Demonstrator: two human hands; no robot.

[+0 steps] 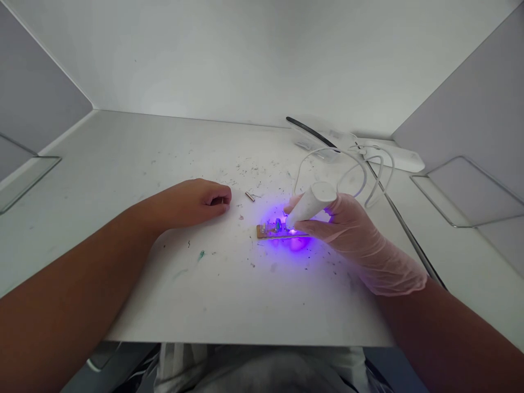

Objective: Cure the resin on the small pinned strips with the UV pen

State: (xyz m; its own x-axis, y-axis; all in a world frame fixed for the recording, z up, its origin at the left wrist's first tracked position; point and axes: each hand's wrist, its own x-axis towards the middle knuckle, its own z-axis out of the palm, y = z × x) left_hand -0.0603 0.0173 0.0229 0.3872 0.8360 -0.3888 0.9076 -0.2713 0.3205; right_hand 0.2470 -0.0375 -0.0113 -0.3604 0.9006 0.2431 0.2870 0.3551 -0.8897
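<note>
My right hand (pixel 347 229), in a thin pale glove, is wrapped round a white handheld UV lamp (pixel 313 203). The lamp tilts down and throws violet light on a narrow brown strip (pixel 262 232). Small clear and bluish pieces (pixel 278 224) sit on top of that strip; their exact kind is too small to make out. My bare left hand (pixel 204 202) rests on the table to the left of the strip, its fingers curled into a loose fist with nothing visible in it. Between the hands lies a short copper-coloured cylinder (pixel 249 196).
A white cable (pixel 366 180) loops behind the lamp towards a white power strip (pixel 399 157). A black-edged strip (pixel 313 134) and clear plastic packets (pixel 315 148) lie at the back. Dark crumbs dot the white table (pixel 196 305). Wire frames (pixel 454 225) stand at both sides.
</note>
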